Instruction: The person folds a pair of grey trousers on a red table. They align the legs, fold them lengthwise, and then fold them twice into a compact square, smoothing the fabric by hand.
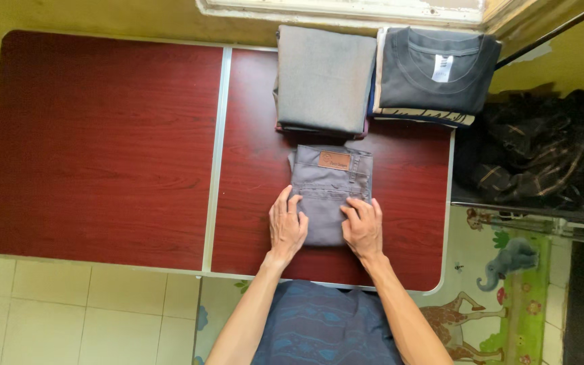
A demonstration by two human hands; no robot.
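Pressing flat on a folded pair of grey trousers [330, 192], a person's left hand [286, 226] and right hand [363, 228] rest open-palmed on the near half of the bundle, fingers spread and closed on nothing. The trousers, a brown leather patch [334, 160] showing at the far end, lie on the right half of a dark red folding table [103, 149], near its front edge. Even pressure from both palms, worked outward toward the edges, would likely keep the fold crisp and square. Just beyond sits a folded grey garment on a stack [324, 78], and beside it a pile topped by a dark grey T-shirt [434, 71]. Dark plaid clothing [542, 152] is heaped off the table's right side.
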